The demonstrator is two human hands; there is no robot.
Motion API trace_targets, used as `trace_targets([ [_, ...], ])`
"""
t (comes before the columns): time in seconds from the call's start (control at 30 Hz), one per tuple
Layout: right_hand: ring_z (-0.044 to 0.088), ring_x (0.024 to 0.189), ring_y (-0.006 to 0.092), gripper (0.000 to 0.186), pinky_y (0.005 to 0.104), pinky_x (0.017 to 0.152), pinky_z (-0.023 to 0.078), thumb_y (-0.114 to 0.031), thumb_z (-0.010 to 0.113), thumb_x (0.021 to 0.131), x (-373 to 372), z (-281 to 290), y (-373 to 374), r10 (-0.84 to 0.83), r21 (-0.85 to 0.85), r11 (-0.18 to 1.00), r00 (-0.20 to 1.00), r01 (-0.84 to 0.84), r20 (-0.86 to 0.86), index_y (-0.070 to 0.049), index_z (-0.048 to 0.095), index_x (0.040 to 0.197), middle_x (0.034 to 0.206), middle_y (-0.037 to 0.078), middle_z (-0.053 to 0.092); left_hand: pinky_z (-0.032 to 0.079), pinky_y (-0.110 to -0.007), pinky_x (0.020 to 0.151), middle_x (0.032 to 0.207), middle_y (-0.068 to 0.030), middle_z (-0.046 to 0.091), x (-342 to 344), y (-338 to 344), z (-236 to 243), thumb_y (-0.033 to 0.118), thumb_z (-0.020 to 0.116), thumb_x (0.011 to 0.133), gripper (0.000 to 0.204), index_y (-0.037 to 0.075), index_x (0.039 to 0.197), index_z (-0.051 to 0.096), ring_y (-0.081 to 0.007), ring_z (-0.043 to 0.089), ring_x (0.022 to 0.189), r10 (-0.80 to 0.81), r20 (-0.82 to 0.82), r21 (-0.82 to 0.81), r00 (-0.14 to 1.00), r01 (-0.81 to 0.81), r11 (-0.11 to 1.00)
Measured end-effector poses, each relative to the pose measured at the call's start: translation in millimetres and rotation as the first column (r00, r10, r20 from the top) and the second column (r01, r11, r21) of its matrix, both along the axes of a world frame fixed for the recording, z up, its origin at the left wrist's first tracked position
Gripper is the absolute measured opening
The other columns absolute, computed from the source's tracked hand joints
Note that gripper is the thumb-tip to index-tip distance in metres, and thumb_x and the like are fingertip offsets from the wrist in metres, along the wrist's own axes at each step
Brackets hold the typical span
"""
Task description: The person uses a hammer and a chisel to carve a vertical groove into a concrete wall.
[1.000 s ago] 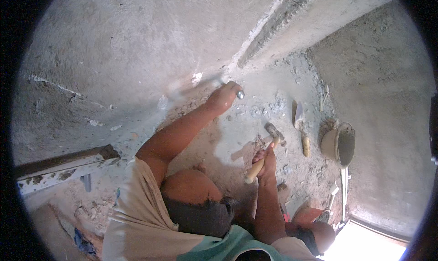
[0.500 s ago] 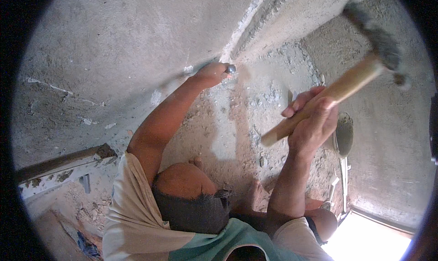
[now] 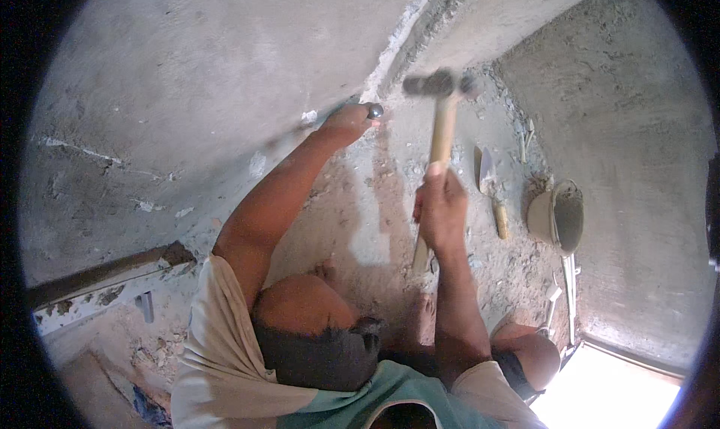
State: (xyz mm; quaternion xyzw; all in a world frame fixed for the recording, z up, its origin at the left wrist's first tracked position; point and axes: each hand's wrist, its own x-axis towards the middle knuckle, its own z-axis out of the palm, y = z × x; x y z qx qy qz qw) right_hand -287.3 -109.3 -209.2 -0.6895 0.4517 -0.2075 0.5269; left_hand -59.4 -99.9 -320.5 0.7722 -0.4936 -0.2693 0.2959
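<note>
My left hand [image 3: 346, 127] is closed around what looks like a chisel [image 3: 376, 112]. Only its round metal end shows above the fist, and its tip is hidden. The fist is at the lower end of a rough groove [image 3: 390, 50] cut in the grey wall. My right hand [image 3: 444, 210] grips the wooden handle of a hammer [image 3: 441, 133], whose dark metal head, slightly blurred, is raised to the right of the chisel and apart from it.
Rubble and dust cover the floor [image 3: 330, 211]. A trowel [image 3: 501, 217] lies right of the hammer. Farther right, a bucket [image 3: 541, 215] stands by the wall, with pale strips [image 3: 570, 294] below it. A dirty board [image 3: 105, 275] juts in at the left.
My right hand and the hammer have swung left, from the upper right toward the chisel. The trowel and bucket are now less covered. My left hand has hardly moved.
</note>
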Motion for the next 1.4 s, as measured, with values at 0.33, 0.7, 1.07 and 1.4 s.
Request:
trace_targets([
  [0.33, 0.050, 0.051, 0.0119, 0.043, 0.0254, 0.047, 0.043, -0.043, 0.041, 0.094, 26.4, 44.1, -10.3, 0.199, -0.570, 0.821, 0.918, 0.035, 0.343, -0.001, 0.049, 0.088, 0.063, 0.006, 0.053, 0.042, -0.043, 0.083, 0.099, -0.0226, 0.061, 1.2, -4.7, -17.9, 0.031, 0.055, 0.085, 0.036, 0.003, 0.107, 0.056, -0.0378, 0.056, 0.097, -0.030, 0.002, -0.120, 1.000, 0.030, 0.992],
  [0.7, 0.048, 0.044, 0.0118, 0.052, 0.0275, 0.041, 0.040, -0.052, 0.040, 0.092, 7.5, 47.4, -5.3, 0.088, -0.170, 0.983, 0.991, -0.070, 0.099, -0.003, 0.049, 0.077, 0.054, 0.003, 0.047, 0.043, -0.044, 0.081, 0.097, -0.0228, 0.061, 11.1, -6.8, -49.1, 0.032, 0.055, 0.085, 0.035, 0.001, 0.101, 0.058, -0.0386, 0.057, 0.094, -0.012, 0.006, -0.239, 1.000, 0.013, 0.971],
  [1.07, 0.052, 0.058, 0.0149, 0.044, 0.0294, 0.052, 0.043, -0.043, 0.041, 0.093, 10.4, -38.4, -2.4, 0.057, -0.426, 0.904, 0.997, -0.031, 0.047, -0.004, 0.050, 0.076, 0.064, 0.006, 0.052, 0.042, -0.043, 0.084, 0.101, -0.0217, 0.061, 4.8, -10.0, -19.8, 0.033, 0.057, 0.083, 0.036, 0.006, 0.107, 0.057, -0.0369, 0.056, 0.098, -0.012, -0.022, -0.064, 1.000, 0.011, 0.998],
  [1.4, 0.048, 0.048, 0.0109, 0.046, 0.0263, 0.043, 0.039, -0.046, 0.040, 0.094, 1.1, 61.2, -6.0, 0.025, -0.242, 0.970, 0.994, 0.000, 0.103, -0.004, 0.050, 0.079, 0.057, 0.002, 0.049, 0.042, -0.044, 0.083, 0.100, -0.0218, 0.061, -0.7, -8.1, -39.1, 0.035, 0.057, 0.084, 0.037, 0.005, 0.106, 0.057, -0.0375, 0.056, 0.097, 0.005, -0.026, -0.149, 1.000, -0.009, 0.989],
])
